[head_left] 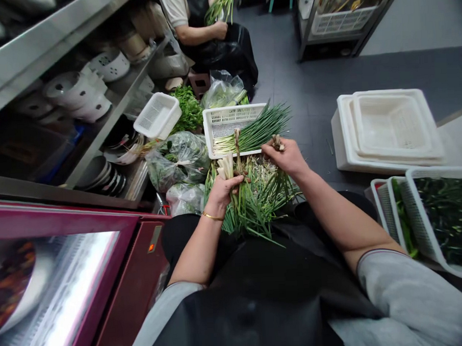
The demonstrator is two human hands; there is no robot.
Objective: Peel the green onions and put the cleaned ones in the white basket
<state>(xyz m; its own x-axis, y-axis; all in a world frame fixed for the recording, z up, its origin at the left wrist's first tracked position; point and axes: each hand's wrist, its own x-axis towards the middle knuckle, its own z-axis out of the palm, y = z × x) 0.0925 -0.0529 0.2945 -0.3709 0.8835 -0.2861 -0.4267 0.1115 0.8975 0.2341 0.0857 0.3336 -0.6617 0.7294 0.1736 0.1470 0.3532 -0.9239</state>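
Note:
My left hand point(224, 189) is closed around a bunch of scallions point(226, 165), their white ends pointing up and their green leaves hanging down over the pile. To its right, my right hand point(287, 158) is closed on some scallion roots point(277, 142), with green leaves dangling below. Beneath both hands lies a loose heap of scallions point(260, 192) in front of my lap. Just beyond it stands a white basket point(216, 115) holding long green scallions point(267, 124), whose tips hang over its right side.
Bagged greens point(180, 157) and a small white basket point(157, 115) sit at left beside shelves point(131, 95). A seated person point(209, 36) holds greens ahead. White tubs point(390, 128) and vegetable baskets point(447, 219) stand at right. A glass-fronted cabinet point(131, 269) is near left.

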